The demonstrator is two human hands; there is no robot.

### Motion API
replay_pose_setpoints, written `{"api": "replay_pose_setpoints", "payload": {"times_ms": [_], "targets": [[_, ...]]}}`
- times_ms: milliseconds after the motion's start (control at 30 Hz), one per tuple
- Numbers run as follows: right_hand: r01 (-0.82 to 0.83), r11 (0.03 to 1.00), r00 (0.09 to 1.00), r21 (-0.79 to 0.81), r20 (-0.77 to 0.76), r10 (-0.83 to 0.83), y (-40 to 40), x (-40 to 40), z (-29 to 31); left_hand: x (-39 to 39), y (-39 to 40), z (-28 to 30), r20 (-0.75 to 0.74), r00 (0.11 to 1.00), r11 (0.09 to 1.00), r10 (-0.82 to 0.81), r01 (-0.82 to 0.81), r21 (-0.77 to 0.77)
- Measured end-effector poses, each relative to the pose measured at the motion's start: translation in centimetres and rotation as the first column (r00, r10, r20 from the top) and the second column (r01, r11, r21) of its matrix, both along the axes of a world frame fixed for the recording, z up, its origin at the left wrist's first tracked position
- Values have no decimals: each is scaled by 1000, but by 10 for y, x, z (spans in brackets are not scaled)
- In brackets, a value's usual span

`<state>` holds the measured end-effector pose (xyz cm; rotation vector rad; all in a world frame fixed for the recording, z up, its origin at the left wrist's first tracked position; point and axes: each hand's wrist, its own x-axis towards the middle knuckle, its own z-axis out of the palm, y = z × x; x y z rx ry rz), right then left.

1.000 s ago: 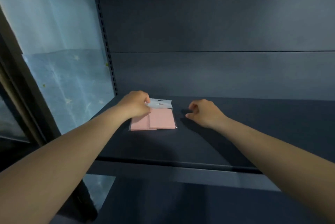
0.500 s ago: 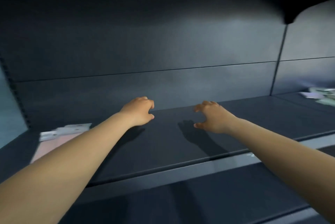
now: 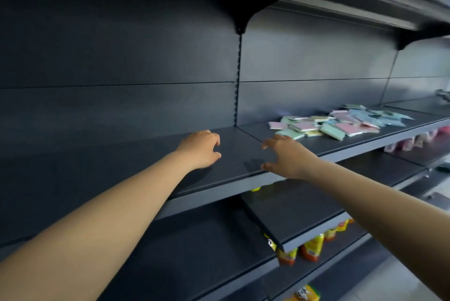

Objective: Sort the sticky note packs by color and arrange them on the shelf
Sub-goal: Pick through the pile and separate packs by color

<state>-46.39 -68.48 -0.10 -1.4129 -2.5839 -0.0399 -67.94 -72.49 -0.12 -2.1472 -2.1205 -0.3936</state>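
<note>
Newly in view: packs (image 3: 338,123) right of hands (image 3: 287,157).

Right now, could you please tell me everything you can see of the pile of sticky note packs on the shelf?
The pile of sticky note packs lies loose and unsorted on the dark shelf, just right of the upright seam in the back panel. The packs are flat squares, seemingly in clear wrappers, in pink, mint green, light blue and pale yellow, overlapping at mixed angles. The far end is blurred. Neither hand touches it: the right hand hovers open just short of the nearest packs, and the left hand is farther away.
</note>
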Motion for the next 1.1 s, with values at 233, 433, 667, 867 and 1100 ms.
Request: {"api": "replay_pose_setpoints", "payload": {"times_ms": [233, 433, 667, 867, 1100], "targets": [[122, 993, 992, -5, -41, -122, 61, 127, -2, 127, 91, 5, -30, 990, 991, -135, 134, -11], [200, 980, 978, -3, -51, -200, 130, 209, -7, 209, 180, 9, -68, 979, 981, -193, 192, -13], [231, 973, 972, 5, -51, -230, 247, 283, 5, 289, 305, 24, -37, 975, 976, -217, 217, -3], [231, 973, 968, -11, -97, -231, 338, 342, 11, 350, 399, 34, -62, 977, 979, -205, 205, -3], [193, 981, 972, -10, -132, -193, 437, 431, 7, 441, 487, 36, -85, 978, 981, -192, 193, 7]]}}
